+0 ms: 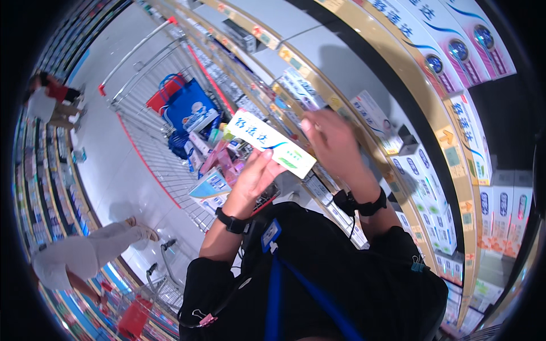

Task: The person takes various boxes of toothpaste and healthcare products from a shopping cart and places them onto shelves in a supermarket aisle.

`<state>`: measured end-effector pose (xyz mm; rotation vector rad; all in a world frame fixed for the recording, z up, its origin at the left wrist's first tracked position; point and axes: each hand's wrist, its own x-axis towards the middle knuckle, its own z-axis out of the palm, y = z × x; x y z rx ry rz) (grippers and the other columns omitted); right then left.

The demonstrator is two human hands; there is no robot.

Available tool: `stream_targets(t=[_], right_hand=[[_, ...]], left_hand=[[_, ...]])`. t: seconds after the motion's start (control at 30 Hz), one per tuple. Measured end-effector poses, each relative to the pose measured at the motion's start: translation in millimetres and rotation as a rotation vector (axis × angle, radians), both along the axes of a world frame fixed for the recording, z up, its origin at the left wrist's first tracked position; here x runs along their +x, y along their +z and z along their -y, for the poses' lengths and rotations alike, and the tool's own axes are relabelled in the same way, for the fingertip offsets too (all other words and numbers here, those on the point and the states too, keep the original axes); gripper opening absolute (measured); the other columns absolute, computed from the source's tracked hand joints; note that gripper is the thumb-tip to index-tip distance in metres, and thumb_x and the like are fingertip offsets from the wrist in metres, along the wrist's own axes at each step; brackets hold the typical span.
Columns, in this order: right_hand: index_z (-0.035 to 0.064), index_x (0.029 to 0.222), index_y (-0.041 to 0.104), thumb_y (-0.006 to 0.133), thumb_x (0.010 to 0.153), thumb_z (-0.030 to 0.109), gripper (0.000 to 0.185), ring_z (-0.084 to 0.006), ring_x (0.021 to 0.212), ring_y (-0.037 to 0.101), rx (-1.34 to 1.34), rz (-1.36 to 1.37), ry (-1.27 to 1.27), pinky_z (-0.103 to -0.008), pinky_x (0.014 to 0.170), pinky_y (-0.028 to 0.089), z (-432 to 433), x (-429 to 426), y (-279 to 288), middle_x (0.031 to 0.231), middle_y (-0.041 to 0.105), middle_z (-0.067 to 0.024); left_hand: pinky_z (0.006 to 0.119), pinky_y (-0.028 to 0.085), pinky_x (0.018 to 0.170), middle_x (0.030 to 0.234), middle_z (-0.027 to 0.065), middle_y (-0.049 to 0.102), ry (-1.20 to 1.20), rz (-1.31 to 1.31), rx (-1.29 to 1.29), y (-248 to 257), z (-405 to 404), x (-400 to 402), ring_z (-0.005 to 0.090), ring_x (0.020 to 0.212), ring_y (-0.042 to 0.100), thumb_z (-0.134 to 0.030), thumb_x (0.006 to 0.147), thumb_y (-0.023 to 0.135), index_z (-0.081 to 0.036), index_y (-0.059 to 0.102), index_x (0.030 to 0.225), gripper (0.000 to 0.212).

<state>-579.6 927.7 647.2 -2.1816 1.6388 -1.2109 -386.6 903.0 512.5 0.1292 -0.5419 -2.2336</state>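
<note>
A white toothpaste carton (pixel 273 143) with blue writing and a green end lies across my left hand (pixel 257 174), whose thumb rests on its lower edge. My right hand (pixel 330 140) is raised just right of the carton, slightly blurred, with its fingers bent and apart from the box; I see nothing in it. Beyond my left hand, a metal shopping cart (pixel 147 164) with red trim holds a blue bag (pixel 187 104), a red bag and many small boxed packages.
Shelves of toothpaste cartons (pixel 426 192) curve close along my right side. At the left, a person in light clothing (pixel 72 260) stands near a smaller cart (pixel 164 294) with a red item. Farther off, several people (pixel 51 100) are by the opposite shelves.
</note>
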Motion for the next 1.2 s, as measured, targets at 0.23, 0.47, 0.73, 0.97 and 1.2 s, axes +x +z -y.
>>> stream_targets(t=[0.23,0.47,0.73,0.97,1.2], right_hand=[[0.0027,0.128,0.058,0.068,0.090,0.026,0.046,-0.0352,0.106,0.062,0.142,-0.811,-0.704,-0.0447,0.092,0.047,-16.6,-116.0,6.6,0.116,0.064,-0.0177],[0.0025,0.125,0.057,0.063,0.092,0.019,0.037,-0.0398,0.098,0.062,0.098,-0.621,-0.522,-0.0465,0.086,0.050,-0.5,-88.7,10.4,0.110,0.063,-0.0210],[-0.0030,0.128,0.056,0.056,0.101,0.020,0.036,-0.0224,0.099,0.063,0.514,0.239,0.186,-0.0330,0.086,0.049,17.2,38.6,-13.7,0.109,0.066,-0.0160],[-0.0018,0.128,0.054,0.055,0.104,0.028,0.039,-0.0101,0.101,0.061,1.129,0.672,0.590,-0.0267,0.086,0.050,37.5,126.0,-152.7,0.111,0.066,-0.0061],[0.0017,0.133,0.049,0.064,0.099,0.028,0.046,-0.0146,0.109,0.058,1.585,0.762,0.480,-0.0323,0.090,0.049,28.8,168.9,-268.9,0.118,0.063,-0.0078]], left_hand=[[0.055,0.040,0.110,0.143,0.0174,0.050,-0.096,-0.036,-0.047,2.7,9.3,-22.2,0.0349,0.133,0.050,-0.022,0.099,0.059,-0.009,0.034,0.148,0.056],[0.048,0.048,0.105,0.138,0.0131,0.053,-0.055,0.085,-0.069,-9.1,4.8,-0.5,0.0306,0.128,0.054,-0.019,0.098,0.061,-0.011,0.028,0.150,0.062],[0.043,0.050,0.103,0.140,0.0122,0.053,0.096,0.302,0.047,-19.2,-8.5,53.9,0.0265,0.127,0.056,-0.011,0.090,0.071,-0.010,0.027,0.148,0.073],[0.033,0.054,0.093,0.137,0.0099,0.053,0.323,0.694,0.182,-80.5,-43.0,146.7,0.0200,0.120,0.058,-0.018,0.085,0.079,-0.007,0.027,0.149,0.083],[0.039,0.043,0.107,0.138,0.0143,0.050,0.402,1.009,0.287,-153.4,-76.4,199.8,0.0247,0.125,0.052,-0.009,0.075,0.085,0.000,0.025,0.145,0.093]])
